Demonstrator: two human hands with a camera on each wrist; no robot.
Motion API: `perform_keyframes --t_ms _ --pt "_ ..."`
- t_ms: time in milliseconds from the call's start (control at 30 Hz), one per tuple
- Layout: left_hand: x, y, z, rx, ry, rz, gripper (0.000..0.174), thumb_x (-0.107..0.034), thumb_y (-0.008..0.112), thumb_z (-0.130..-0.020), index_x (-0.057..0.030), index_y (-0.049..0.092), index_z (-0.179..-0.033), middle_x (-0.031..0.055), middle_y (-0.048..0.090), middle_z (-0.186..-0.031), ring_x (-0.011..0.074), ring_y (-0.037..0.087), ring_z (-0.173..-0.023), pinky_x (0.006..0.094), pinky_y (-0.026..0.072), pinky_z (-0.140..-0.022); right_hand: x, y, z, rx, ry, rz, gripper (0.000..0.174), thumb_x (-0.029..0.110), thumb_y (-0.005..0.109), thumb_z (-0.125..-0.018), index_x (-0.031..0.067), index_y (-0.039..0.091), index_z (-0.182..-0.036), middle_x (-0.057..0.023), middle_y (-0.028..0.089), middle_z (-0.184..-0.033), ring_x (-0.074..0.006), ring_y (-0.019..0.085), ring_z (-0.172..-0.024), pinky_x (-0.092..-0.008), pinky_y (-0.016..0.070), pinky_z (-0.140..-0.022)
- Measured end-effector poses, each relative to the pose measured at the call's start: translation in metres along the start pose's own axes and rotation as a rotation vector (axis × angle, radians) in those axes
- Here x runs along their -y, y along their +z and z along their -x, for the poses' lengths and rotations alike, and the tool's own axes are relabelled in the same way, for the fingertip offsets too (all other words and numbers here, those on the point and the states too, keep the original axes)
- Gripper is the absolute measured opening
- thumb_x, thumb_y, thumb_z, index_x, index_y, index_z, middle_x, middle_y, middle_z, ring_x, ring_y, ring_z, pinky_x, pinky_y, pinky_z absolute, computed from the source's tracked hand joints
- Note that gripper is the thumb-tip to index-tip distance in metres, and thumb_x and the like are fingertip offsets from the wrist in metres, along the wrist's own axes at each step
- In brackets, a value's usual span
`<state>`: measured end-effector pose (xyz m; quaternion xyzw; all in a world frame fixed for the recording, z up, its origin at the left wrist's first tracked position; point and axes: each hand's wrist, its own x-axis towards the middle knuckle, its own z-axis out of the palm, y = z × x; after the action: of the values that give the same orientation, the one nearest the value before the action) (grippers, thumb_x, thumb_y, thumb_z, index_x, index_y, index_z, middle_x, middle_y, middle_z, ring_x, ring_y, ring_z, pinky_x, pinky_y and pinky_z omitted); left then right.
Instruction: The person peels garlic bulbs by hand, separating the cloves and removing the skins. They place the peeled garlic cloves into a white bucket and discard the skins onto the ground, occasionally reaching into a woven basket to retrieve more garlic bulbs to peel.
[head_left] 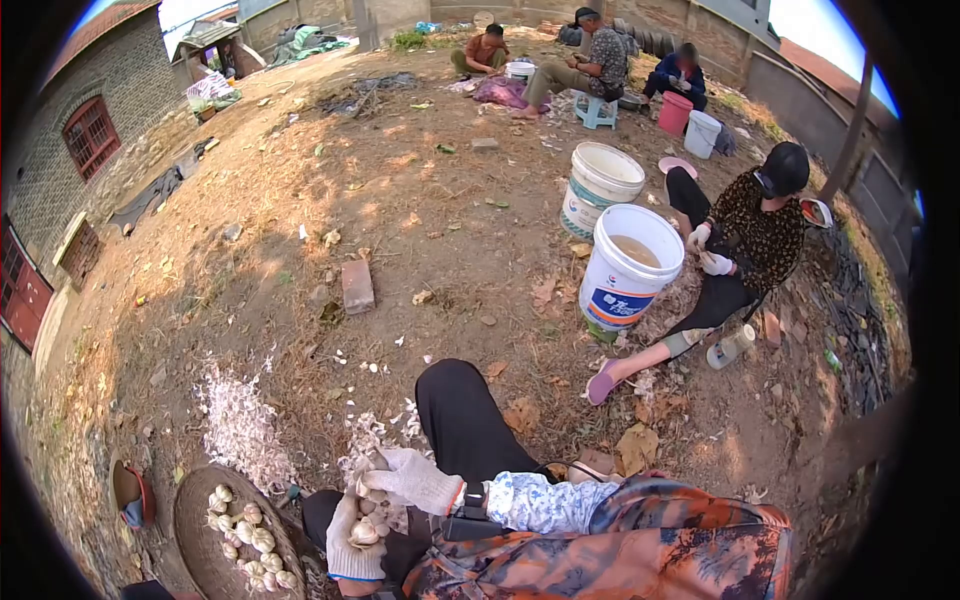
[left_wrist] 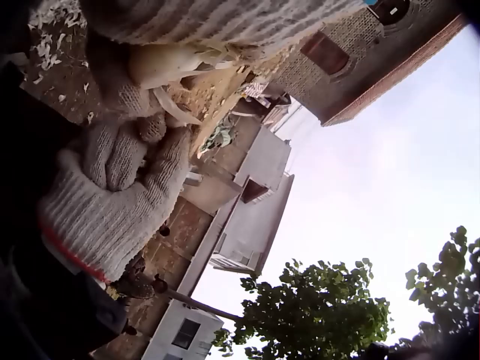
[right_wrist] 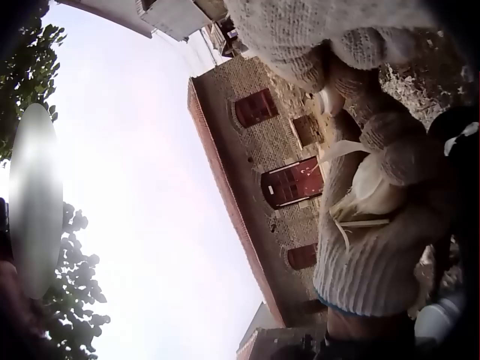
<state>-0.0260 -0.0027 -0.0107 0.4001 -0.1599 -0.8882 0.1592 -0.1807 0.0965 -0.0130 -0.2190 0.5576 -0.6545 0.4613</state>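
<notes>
A round brown woven basket (head_left: 192,545) holds cream-white garlic bulbs (head_left: 262,540), near a heap of pale papery skins (head_left: 240,420). The left hand (head_left: 354,545), in a blue-edged white knit glove, curls its fingers round a single pale garlic bulb (right_wrist: 371,187). The right hand (head_left: 415,482), in a red-edged white knit glove, bends its fingers close by; what they hold, I cannot tell.

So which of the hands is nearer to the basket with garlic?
Left. In the head view, the left hand is just right of the basket; the right hand is farther off, above and right of the left.
</notes>
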Motion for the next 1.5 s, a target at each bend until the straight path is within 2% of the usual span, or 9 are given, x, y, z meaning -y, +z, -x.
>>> perform_keyframes --t_ms 200,500,700,767,900,967,1100,1400,1500 --pt "0.000 0.009 -0.003 0.105 0.057 -0.138 0.027 -0.032 0.059 -0.102 -0.0053 0.062 -0.108 0.0039 0.055 -0.077 0.0130 0.052 -0.054 0.0280 0.0448 -0.044 -0.007 0.006 0.001 0.012 -0.079 0.162 0.029 0.030 0.069 -0.087 0.0019 0.070 -0.095 -0.0143 0.070 -0.082 -0.0254 0.068 -0.078 -0.0357 0.0513 -0.073" --pt "0.003 0.037 0.018 -0.020 0.321 -0.461 0.028 -0.022 0.061 -0.102 0.0013 0.062 -0.117 0.0046 0.058 -0.078 0.0120 0.051 -0.053 0.0264 0.0430 -0.045 -0.025 0.006 -0.006 -0.228 -0.413 0.529 0.032 0.032 0.068 -0.087 0.0000 0.063 -0.088 -0.0217 0.062 -0.078 -0.0405 0.063 -0.076 -0.0437 0.0481 -0.067" --pt "0.005 0.025 0.011 -0.005 0.380 -0.393 0.034 -0.026 0.060 -0.103 0.0018 0.058 -0.122 0.0040 0.058 -0.081 0.0107 0.051 -0.056 0.0257 0.0429 -0.047 -0.007 0.016 0.008 -0.080 -0.211 0.234 0.029 0.028 0.070 -0.086 -0.0007 0.066 -0.090 -0.0136 0.062 -0.068 -0.0295 0.065 -0.069 -0.0426 0.0492 -0.064" --pt "0.007 0.021 0.008 0.034 0.397 -0.390 0.035 -0.027 0.059 -0.104 0.0020 0.058 -0.123 0.0047 0.059 -0.083 0.0107 0.053 -0.058 0.0255 0.0437 -0.047 -0.008 0.017 0.009 0.078 0.222 -0.256 0.027 0.025 0.072 -0.086 -0.0003 0.067 -0.091 -0.0094 0.061 -0.064 -0.0233 0.064 -0.066 -0.0417 0.0499 -0.063" --pt "0.009 0.014 0.006 0.156 0.372 -0.201 0.033 -0.026 0.055 -0.105 0.0025 0.057 -0.123 0.0070 0.063 -0.085 0.0113 0.057 -0.060 0.0253 0.0470 -0.049 -0.002 0.025 0.012 0.033 0.215 -0.261 0.023 0.023 0.070 -0.088 0.0009 0.067 -0.093 -0.0081 0.061 -0.067 -0.0215 0.063 -0.068 -0.0411 0.0497 -0.064" --pt "0.011 0.015 0.005 0.155 0.393 -0.189 0.032 -0.024 0.054 -0.105 0.0032 0.057 -0.122 0.0084 0.065 -0.085 0.0120 0.059 -0.060 0.0253 0.0497 -0.050 -0.009 0.034 0.012 -0.148 -0.268 0.123 0.021 0.023 0.068 -0.089 0.0029 0.067 -0.094 -0.0104 0.063 -0.072 -0.0256 0.064 -0.070 -0.0408 0.0496 -0.065" --pt "0.006 0.006 -0.003 0.187 0.346 -0.121 0.031 -0.022 0.055 -0.105 0.0036 0.056 -0.123 0.0088 0.065 -0.091 0.0122 0.058 -0.061 0.0250 0.0468 -0.048 -0.012 0.028 0.008 -0.038 -0.189 0.362 0.020 0.021 0.069 -0.092 0.0048 0.071 -0.104 -0.0083 0.069 -0.084 -0.0145 0.066 -0.074 -0.0310 0.0515 -0.065" --pt "0.004 -0.004 -0.004 0.120 0.417 -0.193 0.027 -0.014 0.057 -0.102 0.0025 0.055 -0.123 0.0097 0.064 -0.089 0.0120 0.056 -0.060 0.0235 0.0432 -0.044 -0.006 0.025 0.010 -0.003 -0.358 0.685 0.026 0.022 0.070 -0.090 0.0079 0.071 -0.112 -0.0136 0.071 -0.093 -0.0295 0.070 -0.087 -0.0358 0.0547 -0.076" --pt "-0.004 -0.001 0.005 0.065 0.418 -0.191 0.030 -0.011 0.058 -0.099 0.0023 0.053 -0.125 0.0110 0.064 -0.090 0.0123 0.056 -0.059 0.0238 0.0435 -0.044 -0.004 0.024 0.010 0.034 -0.400 0.489 0.028 0.032 0.067 -0.089 0.0054 0.064 -0.097 -0.0192 0.066 -0.084 -0.0398 0.066 -0.085 -0.0454 0.0505 -0.070"
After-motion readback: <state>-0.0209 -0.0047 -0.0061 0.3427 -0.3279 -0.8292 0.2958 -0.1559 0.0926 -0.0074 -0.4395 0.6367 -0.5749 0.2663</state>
